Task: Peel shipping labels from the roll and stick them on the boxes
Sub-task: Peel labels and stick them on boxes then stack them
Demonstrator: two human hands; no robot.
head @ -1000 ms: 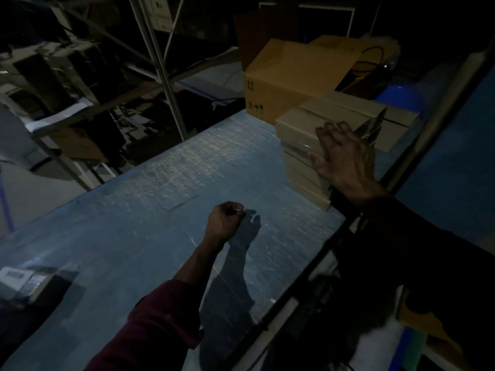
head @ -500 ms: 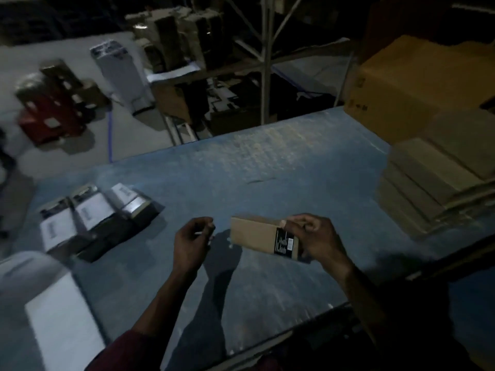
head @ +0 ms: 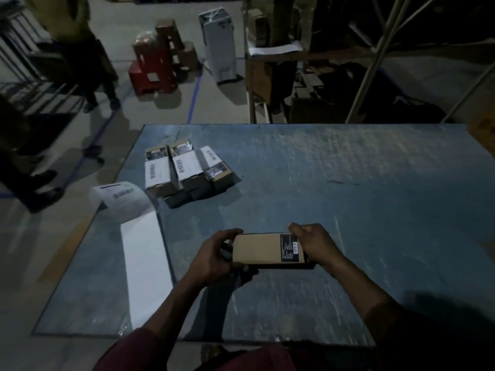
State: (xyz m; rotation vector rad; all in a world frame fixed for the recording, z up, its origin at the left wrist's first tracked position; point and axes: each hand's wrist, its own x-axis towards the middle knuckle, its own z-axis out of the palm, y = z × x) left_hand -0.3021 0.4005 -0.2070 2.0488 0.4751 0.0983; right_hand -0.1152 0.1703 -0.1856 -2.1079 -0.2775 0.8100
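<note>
A small brown cardboard box point(head: 259, 249) with a black printed patch at its right end lies lengthwise between my hands, low over the blue table point(head: 348, 183). My left hand point(head: 214, 254) grips its left end, fingers curled round the edge. My right hand point(head: 313, 243) grips the right end. A strip of white label roll point(head: 144, 253) runs along the table's left side, its far end curling up with a printed label point(head: 122, 196). Three boxes point(head: 184, 170) with white labels stuck on them lie together at the far left of the table.
Beyond the table's far edge stand metal shelving point(head: 267, 76) with cartons, a tall white box point(head: 219, 41) and red stools point(head: 152, 65) on the floor. A person's legs point(head: 34, 178) show at the left. The table's near edge runs just in front of me.
The view swung left from the box stack. My right hand brought one box to the table's middle, and my left hand, which pinched something small before, now grips the box's left end.
</note>
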